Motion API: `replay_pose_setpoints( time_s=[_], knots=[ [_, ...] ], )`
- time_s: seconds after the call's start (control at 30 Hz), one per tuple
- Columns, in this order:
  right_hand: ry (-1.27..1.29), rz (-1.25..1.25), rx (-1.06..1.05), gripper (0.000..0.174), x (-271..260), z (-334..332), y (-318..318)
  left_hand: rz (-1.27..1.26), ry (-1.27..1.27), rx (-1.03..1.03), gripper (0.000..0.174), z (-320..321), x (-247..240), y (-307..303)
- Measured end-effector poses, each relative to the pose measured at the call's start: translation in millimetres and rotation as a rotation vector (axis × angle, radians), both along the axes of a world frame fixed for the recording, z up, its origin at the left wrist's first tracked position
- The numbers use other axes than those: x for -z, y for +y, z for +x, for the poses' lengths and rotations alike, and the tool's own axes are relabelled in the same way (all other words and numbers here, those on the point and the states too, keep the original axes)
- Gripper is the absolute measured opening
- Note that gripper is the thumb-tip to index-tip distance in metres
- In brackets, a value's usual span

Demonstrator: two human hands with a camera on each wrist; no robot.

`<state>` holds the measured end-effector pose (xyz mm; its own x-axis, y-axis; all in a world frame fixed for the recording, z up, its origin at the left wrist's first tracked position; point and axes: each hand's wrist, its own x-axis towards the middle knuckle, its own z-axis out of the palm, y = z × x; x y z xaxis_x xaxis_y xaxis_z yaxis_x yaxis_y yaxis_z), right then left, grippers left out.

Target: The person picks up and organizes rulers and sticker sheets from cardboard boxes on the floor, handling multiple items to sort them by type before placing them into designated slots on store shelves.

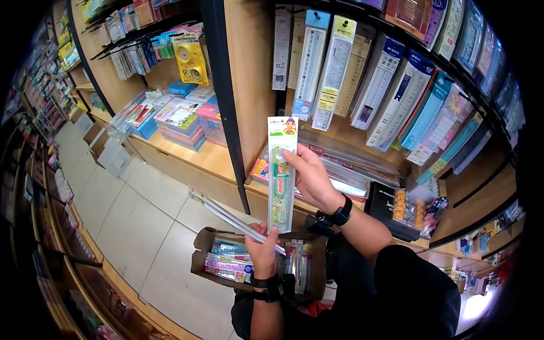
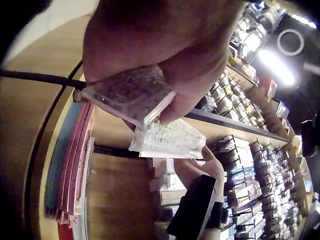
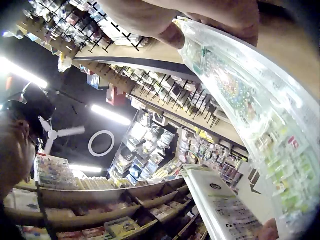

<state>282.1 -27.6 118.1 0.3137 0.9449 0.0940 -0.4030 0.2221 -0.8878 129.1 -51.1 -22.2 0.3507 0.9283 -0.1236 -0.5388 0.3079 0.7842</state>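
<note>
A long clear packet with a green patterned ruler (image 1: 281, 187) is held upright in the head view. My right hand (image 1: 311, 175) pinches its upper part, thumb on the front. At its lower end, the thumb of my left hand (image 1: 263, 252) touches the packet, and the same hand grips several thin white-edged packets (image 1: 235, 222) that slant up to the left. In the right wrist view the patterned packet (image 3: 240, 95) runs down from my right fingers, and the other packets (image 3: 215, 200) are beside my left thumb. The left wrist view shows the packets (image 2: 131, 95) in my left hand (image 2: 160, 45).
Below my left hand is an open cardboard box (image 1: 204, 266) of packaged stationery. Packaged rulers (image 1: 334, 73) hang on the rack ahead, above a shelf with long packets and a black box (image 1: 385, 211). A dark shelf post (image 1: 226, 113) stands left of the hands, near stacked boxes (image 1: 180, 122).
</note>
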Motion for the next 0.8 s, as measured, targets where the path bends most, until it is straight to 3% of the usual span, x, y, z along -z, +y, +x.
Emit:
replay_pose_setpoints(
  time_s=[0.27,0.8],
  knots=[
    [-0.118,0.099,-0.022,0.027,6.8,-11.1,6.6,-0.099,-0.205,0.020,0.034,1.2,1.2,2.9],
    [-0.192,0.118,0.027,0.030,14.9,-13.1,7.9,-0.117,-0.235,0.008,0.031,0.3,7.6,4.4]
  ],
)
